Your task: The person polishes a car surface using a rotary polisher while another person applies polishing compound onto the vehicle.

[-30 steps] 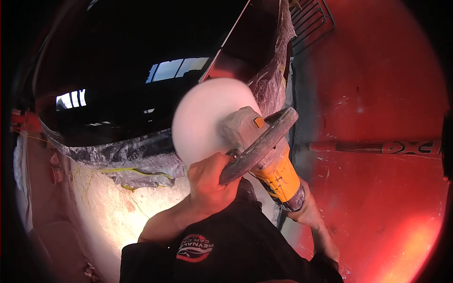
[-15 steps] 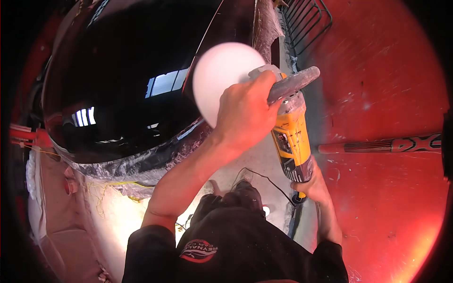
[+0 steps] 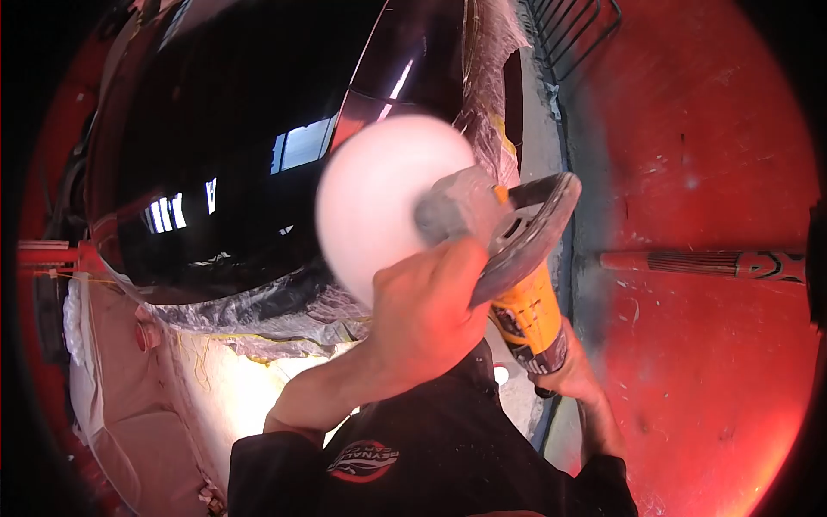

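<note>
A yellow and grey power polisher (image 3: 532,317) with a round white pad (image 3: 383,202) is held in front of my body. My left hand (image 3: 431,310) is closed round the dusty grey loop handle near the polisher's head. Farther back, my right hand (image 3: 570,366) wraps round the dark rear end of the yellow body. The pad looks blurred and lies over the edge of a glossy black car panel (image 3: 233,103), covering part of it. Whether it touches the panel I cannot tell.
Crumpled plastic sheeting (image 3: 258,310) runs along the panel's lower edge and right side. A red wall (image 3: 689,362) with a patterned bar (image 3: 706,264) stands at the right. A metal rack (image 3: 573,30) is at the top right, and brown covering (image 3: 142,414) at the lower left.
Over the last second the polisher went up and forward, then came back down and left with both hands still on it. The view of the panel has shifted somewhat.
</note>
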